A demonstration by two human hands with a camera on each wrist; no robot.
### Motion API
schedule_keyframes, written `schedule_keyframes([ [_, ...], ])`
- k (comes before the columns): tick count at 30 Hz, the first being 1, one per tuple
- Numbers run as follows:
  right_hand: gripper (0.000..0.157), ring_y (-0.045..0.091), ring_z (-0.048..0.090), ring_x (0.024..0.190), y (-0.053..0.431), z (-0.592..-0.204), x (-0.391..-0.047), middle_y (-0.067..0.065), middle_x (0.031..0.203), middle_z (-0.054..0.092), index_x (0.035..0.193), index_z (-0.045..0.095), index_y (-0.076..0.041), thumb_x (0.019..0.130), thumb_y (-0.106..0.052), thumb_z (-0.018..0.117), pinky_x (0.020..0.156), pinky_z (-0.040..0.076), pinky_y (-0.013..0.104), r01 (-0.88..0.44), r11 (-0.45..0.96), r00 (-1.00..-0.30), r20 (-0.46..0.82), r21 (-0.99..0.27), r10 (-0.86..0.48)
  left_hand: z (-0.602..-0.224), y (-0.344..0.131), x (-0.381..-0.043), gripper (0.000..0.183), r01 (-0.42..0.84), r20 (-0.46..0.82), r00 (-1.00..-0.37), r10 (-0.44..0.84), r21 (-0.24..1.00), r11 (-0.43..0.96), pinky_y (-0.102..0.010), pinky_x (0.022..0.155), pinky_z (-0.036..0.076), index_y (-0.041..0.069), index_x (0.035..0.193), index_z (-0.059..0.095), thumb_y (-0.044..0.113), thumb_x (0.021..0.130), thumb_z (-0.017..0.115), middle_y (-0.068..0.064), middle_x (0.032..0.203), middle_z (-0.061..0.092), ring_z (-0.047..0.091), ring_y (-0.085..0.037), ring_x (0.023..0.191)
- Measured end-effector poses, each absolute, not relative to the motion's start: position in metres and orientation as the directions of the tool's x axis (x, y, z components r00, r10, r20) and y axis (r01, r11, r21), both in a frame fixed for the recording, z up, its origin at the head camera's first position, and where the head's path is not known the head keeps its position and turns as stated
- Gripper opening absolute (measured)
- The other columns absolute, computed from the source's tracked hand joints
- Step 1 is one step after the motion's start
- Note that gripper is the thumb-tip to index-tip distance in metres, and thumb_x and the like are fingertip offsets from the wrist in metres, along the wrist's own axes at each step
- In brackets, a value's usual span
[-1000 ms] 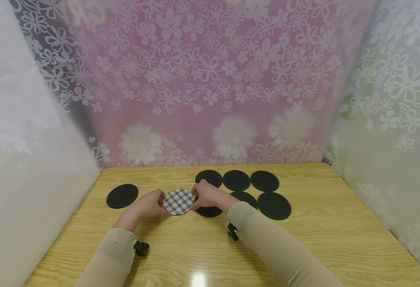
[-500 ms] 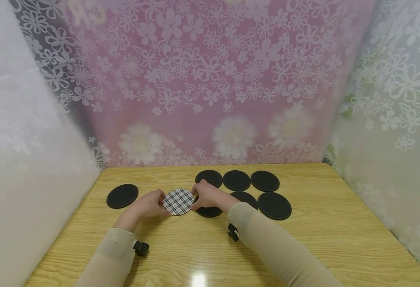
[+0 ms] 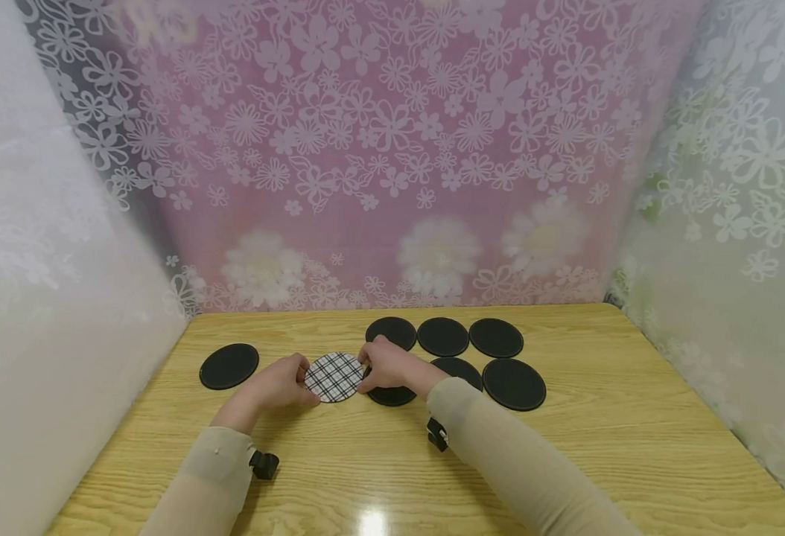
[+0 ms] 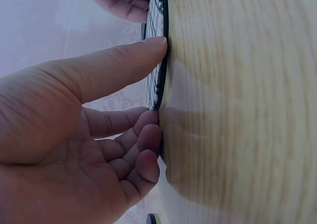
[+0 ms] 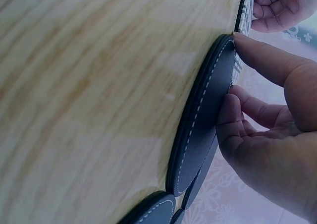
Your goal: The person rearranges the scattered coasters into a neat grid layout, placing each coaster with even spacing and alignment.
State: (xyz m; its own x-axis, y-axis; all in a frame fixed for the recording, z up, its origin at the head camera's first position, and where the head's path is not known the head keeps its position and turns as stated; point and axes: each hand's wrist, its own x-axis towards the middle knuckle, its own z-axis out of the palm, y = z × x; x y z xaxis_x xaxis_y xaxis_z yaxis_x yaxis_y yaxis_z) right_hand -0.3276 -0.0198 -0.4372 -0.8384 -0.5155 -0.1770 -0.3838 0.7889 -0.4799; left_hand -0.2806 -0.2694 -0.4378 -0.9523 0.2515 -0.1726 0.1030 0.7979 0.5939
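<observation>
A round coaster with black-and-white plaid (image 3: 334, 377) lies face up on the wooden table, between both hands. My left hand (image 3: 281, 382) holds its left edge; in the left wrist view the thumb (image 4: 124, 65) is on the near rim and the fingertips are at the side. From the right, my right hand (image 3: 392, 365) grips the opposite edge with thumb and fingers. Under that hand sits a black coaster (image 5: 205, 115), whose stitched border and layered edge show in the right wrist view. It is close against the plaid one and partly hidden by the hand.
One black coaster (image 3: 229, 365) lies apart at the left. Several more form two rows on the right, including a back-row coaster (image 3: 496, 338) and a front-row coaster (image 3: 515, 384). A flowered curtain (image 3: 392, 253) hangs behind the table (image 3: 600, 461), with pale curtains at both sides.
</observation>
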Motion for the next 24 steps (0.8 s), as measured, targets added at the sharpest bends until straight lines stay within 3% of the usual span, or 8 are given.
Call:
schedule_keyframes([
  [11,0.057,0.020,0.060,0.111,-0.019,-0.435,-0.329,0.010,0.129,0.058,0.143,0.068,-0.005,0.096,-0.028,0.091,0.100,0.055,0.041,-0.388,0.790,-0.829,-0.195,-0.474,-0.525,-0.440,-0.270,-0.282,0.061,0.117,-0.165,-0.950,0.265,0.598,0.793,-0.050,0.096,0.054,-0.005,0.132,0.062,0.019,0.087,0.096,-0.011,0.114,0.067,0.061,-0.025,0.101],
  [17,0.064,0.021,0.061,0.113,-0.020,-0.429,-0.330,0.011,0.133,0.058,0.148,0.065,-0.006,0.096,-0.032,0.091,0.101,0.055,0.043,-0.385,0.805,-0.823,-0.226,-0.452,-0.521,-0.441,-0.273,-0.280,0.065,0.117,-0.158,-0.951,0.265,0.612,0.783,-0.048,0.088,0.053,-0.008,0.133,0.060,0.021,0.088,0.096,-0.013,0.108,0.065,0.059,-0.025,0.095],
  [21,0.069,0.025,0.062,0.119,-0.025,-0.426,-0.329,0.014,0.138,0.058,0.153,0.062,-0.005,0.097,-0.032,0.090,0.102,0.055,0.043,-0.396,0.800,-0.826,-0.204,-0.451,-0.525,-0.438,-0.277,-0.278,0.078,0.111,-0.127,-0.966,0.224,0.576,0.810,-0.055,0.098,0.056,-0.010,0.148,0.055,0.026,0.091,0.094,-0.020,0.124,0.068,0.067,-0.033,0.110],
  [24,0.071,0.028,0.062,0.126,-0.030,-0.423,-0.330,0.015,0.142,0.060,0.156,0.060,-0.005,0.098,-0.032,0.089,0.104,0.055,0.045,-0.413,0.790,-0.836,-0.154,-0.453,-0.526,-0.432,-0.283,-0.277,0.083,0.107,-0.079,-0.981,0.178,0.540,0.835,-0.062,0.106,0.052,-0.008,0.156,0.052,0.030,0.094,0.091,-0.027,0.143,0.061,0.062,-0.045,0.128],
])
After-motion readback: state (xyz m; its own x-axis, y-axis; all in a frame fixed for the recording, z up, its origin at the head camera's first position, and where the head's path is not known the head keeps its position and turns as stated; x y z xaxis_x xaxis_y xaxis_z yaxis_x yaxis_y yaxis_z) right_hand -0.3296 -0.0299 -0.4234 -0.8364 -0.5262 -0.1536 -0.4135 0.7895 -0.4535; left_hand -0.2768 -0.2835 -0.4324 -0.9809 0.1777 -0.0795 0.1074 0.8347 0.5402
